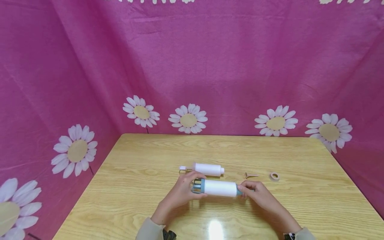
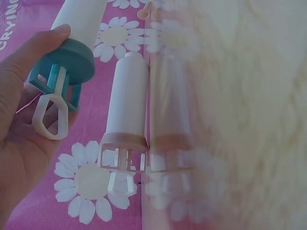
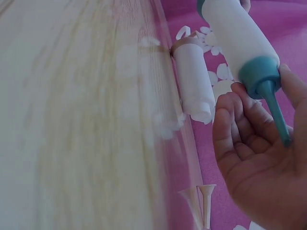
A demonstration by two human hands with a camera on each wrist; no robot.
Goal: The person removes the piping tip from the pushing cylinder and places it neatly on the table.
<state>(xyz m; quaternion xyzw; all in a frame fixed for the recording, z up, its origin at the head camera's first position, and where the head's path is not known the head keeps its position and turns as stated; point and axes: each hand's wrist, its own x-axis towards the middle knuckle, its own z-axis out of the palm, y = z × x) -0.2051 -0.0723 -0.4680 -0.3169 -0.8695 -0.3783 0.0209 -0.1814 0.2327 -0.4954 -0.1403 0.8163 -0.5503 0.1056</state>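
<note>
Tube of teal-capped white plastic (image 1: 220,188) is hovering over the yellow wood-grain table (image 1: 120,206), left hand (image 1: 185,188) gripping its collar (image 2: 76,60), right hand (image 1: 260,194) pinching its cap (image 3: 260,73); probably handling light, stiff, slick, those ends offering purchase.

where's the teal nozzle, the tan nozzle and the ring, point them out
Teal nozzle (image 3: 275,111): right wrist view, middle of its stem
Tan nozzle (image 3: 206,205): right wrist view, its stem
Ring (image 1: 275,180): head view, its near rim
</note>
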